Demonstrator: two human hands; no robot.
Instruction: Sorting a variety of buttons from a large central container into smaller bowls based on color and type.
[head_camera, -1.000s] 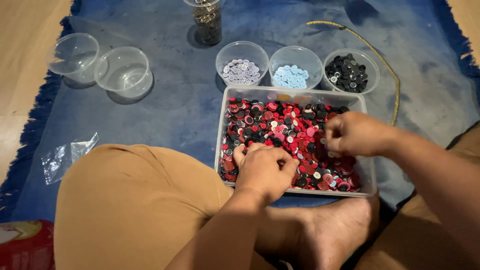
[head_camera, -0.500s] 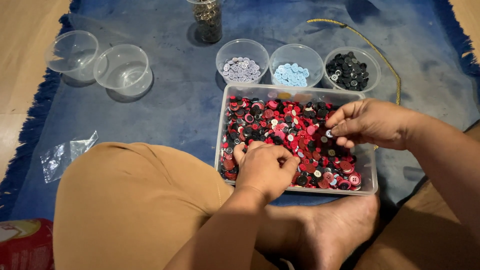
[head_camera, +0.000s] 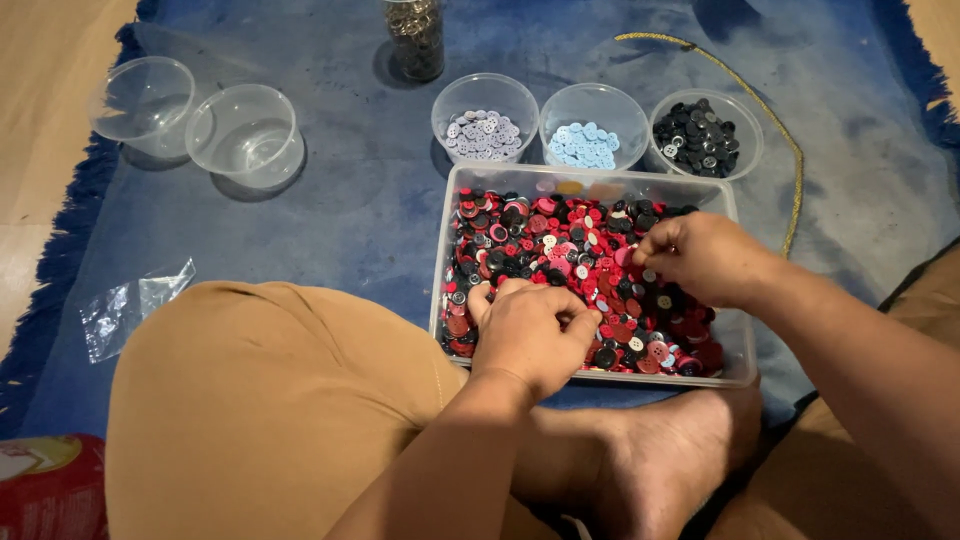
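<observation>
Setting: person sits cross-legged on a blue mat (head_camera: 330, 200) on the floor; clear rectangular tray (head_camera: 745, 345) lies just ahead of the bare foot (head_camera: 660, 460).
Tray contents: mixed buttons (head_camera: 560, 245), mostly red and black, a few white and pink, heaped edge to edge.
Left hand (head_camera: 530, 330): rests on the near-left part of the heap, fingers curled down into the buttons; cannot tell whether they pinch one.
Right hand (head_camera: 705, 258): over the right-middle of the heap, thumb and forefinger drawn together at the tips, seemingly closed on a single small button; the button itself is too small to make out.
Sorted tubs: three round clear tubs stand just beyond the tray's far wall: pale lilac buttons (head_camera: 482, 135), light blue buttons (head_camera: 585, 145), black buttons (head_camera: 697, 135).
Spare tubs: two empty round tubs (head_camera: 245, 135) well apart to the left, touching each other.
Other items: glass jar (head_camera: 415, 35) at the far edge; yellow cord (head_camera: 770, 110) curving past the black tub; crumpled clear bag (head_camera: 130, 305) on the mat by the left knee.
Doing it well (judgement): pick one button at a time with fingertips only; spread the heap thin with the idle hand so colours show; lift clear of the tray wall before moving toward a tub, so neighbours are not flicked out.
Risk (judgement): tubs sit close together, so a careless drop could land in the wrong colour.
</observation>
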